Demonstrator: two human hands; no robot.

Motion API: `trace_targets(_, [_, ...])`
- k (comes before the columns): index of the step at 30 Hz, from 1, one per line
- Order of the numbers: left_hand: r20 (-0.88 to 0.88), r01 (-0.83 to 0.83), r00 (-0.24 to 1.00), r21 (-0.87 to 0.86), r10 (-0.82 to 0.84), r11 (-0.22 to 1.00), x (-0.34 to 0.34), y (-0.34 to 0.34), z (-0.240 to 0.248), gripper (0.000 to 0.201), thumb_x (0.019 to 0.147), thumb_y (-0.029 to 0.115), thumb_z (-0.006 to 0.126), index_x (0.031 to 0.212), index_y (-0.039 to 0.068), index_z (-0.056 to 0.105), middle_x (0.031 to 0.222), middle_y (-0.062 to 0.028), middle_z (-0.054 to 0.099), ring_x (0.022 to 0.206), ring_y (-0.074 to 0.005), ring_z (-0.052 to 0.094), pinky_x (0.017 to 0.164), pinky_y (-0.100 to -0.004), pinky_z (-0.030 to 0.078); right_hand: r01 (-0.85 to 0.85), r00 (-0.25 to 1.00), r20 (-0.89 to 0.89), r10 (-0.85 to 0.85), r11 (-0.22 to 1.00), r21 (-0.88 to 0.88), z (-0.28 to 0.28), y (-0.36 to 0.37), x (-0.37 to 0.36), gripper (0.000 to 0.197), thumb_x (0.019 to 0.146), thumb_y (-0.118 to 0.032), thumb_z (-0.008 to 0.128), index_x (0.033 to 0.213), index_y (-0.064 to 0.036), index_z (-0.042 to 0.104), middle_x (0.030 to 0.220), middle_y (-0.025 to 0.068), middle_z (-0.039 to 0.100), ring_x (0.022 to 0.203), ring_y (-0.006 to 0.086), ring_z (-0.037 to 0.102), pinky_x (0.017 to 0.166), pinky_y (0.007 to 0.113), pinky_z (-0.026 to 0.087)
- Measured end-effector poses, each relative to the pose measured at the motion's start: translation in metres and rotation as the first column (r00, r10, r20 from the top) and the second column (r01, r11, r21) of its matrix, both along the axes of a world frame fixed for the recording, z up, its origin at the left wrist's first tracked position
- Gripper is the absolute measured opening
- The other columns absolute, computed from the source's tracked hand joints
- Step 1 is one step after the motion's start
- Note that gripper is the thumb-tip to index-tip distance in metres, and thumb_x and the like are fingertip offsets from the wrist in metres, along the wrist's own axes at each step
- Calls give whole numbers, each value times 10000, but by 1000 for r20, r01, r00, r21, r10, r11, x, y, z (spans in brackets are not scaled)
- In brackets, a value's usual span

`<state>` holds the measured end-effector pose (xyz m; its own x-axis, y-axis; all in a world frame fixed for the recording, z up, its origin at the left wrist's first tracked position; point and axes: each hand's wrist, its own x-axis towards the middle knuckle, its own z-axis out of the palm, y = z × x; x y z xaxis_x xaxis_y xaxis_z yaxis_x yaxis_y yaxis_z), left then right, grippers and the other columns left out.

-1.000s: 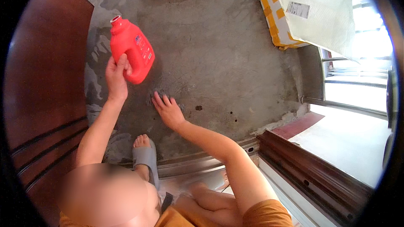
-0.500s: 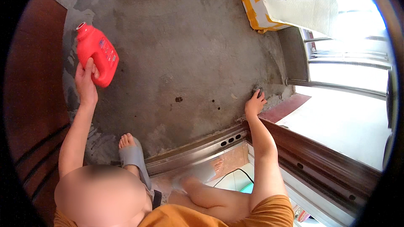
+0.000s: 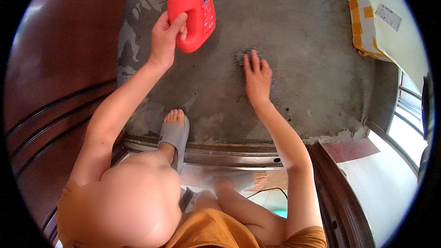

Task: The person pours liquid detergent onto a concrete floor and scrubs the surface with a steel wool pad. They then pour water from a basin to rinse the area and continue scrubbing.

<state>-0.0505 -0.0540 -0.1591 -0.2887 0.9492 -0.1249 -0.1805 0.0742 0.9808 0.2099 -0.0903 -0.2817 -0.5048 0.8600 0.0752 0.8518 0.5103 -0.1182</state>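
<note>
My left hand (image 3: 164, 41) grips the handle of a red plastic jug (image 3: 190, 0), lifted above the floor and upright in view, its neck at the top edge. Farther right and lower, my right hand (image 3: 258, 80) presses its fingers on a grey steel wool scourer (image 3: 240, 59) against the concrete floor (image 3: 220, 96). The scourer is partly hidden under the fingers and slightly blurred. A darker, damp-looking patch surrounds it.
A white foam box (image 3: 363, 23) with yellow tape stands at the far right beside window bars. A metal door track (image 3: 229, 156) crosses in front of me. Dark red door panel (image 3: 69, 64) on the left. My foot in a grey slipper (image 3: 180, 133) rests on the floor.
The view has shifted left. My right hand has moved with the scourer from the floor's right corner near the door frame to mid-floor. The jug remains in my left hand, closer to the right hand.
</note>
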Motion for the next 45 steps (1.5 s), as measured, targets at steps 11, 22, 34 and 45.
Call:
trace_targets(11, [-31,-246,969,-18,245,969,4,-67,21,151,930,198,567,910,60,509,700,18,479,613,-81,458,608,-241,375,43,997,51,-50,989,139,-19,79,-43,439,841,-135,510,1280,-107,504,1375,82,407,1140,287,445,830,399,413])
trace_targets(22, [-7,-487,874,-32,487,873,52,-148,70,113,946,156,525,920,55,483,746,-6,474,673,-93,473,664,-244,383,40,964,245,-103,967,251,-8,99,-46,448,868,-169,511,1314,-129,485,1371,67,405,1150,268,435,826,415,405])
trace_targets(34, [-148,-485,870,-77,471,871,114,-170,157,138,960,181,488,1019,60,513,782,12,401,706,-106,403,669,-251,363,98,952,278,-130,987,127,5,153,-3,441,903,-169,484,1342,-142,453,1368,36,397,1188,234,413,838,403,409])
trace_targets(45, [-157,-493,849,109,504,863,90,-239,172,99,947,152,500,1000,69,503,843,-17,457,838,-161,470,822,-325,384,147,954,234,-190,970,191,49,71,-38,416,895,-164,510,1307,-116,473,1370,43,412,1182,245,429,820,410,428])
